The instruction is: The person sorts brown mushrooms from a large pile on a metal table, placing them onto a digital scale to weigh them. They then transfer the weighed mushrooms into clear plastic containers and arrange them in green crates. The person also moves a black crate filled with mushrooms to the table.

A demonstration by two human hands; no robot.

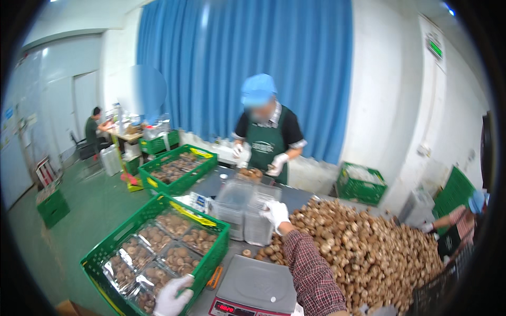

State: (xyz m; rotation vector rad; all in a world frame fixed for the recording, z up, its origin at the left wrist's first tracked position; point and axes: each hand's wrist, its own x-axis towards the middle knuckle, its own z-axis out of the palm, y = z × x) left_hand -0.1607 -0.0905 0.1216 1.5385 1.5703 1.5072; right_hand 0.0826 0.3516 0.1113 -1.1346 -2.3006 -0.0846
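My left hand, in a white glove, is over the near right corner of a green plastic crate. Its thumb stands apart from the fingers, and nothing shows in its grasp. Several clear packs of brown mushrooms lie in that crate in rows. My right hand, also gloved, reaches forward to the rim of a tall stack of clear plastic trays; whether its fingers grip a tray cannot be told. Below that arm is a digital scale with a bare grey platform and a lit red display.
A large heap of loose mushrooms covers the table's right side. An orange cutter lies between crate and scale. Another green crate holds mushrooms at the far left. A co-worker stands opposite; another person works at far right.
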